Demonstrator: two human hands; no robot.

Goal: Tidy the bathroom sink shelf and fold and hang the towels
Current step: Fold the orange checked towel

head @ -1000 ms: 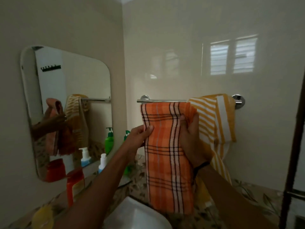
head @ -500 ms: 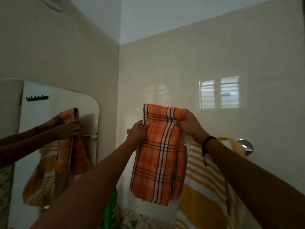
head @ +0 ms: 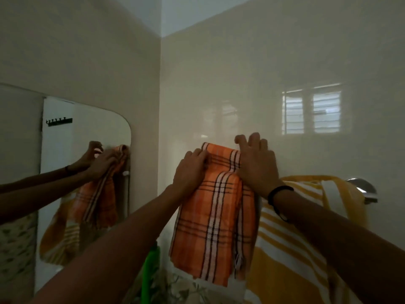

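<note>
Hanging the orange towel (head: 215,218) appears in progress, left hand (head: 192,170) grip grasping its 9 o'clock top corner, right hand (head: 257,166) grip indeterminable; the next move likely requires lowering it over the towel rail (head: 361,188).

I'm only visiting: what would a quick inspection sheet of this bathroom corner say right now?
Surface: glossy cream wall carrying a window's reflection.
Job's things: orange plaid towel, folded, hanging from the hands; yellow striped towel draped over the towel bar to its right.
Clutter: green bottle low down, partly hidden.
Grippers: left hand and right hand both hold the orange plaid towel's top edge.
Cables: nothing seen.
Surroundings: mirror on the left wall.
</note>
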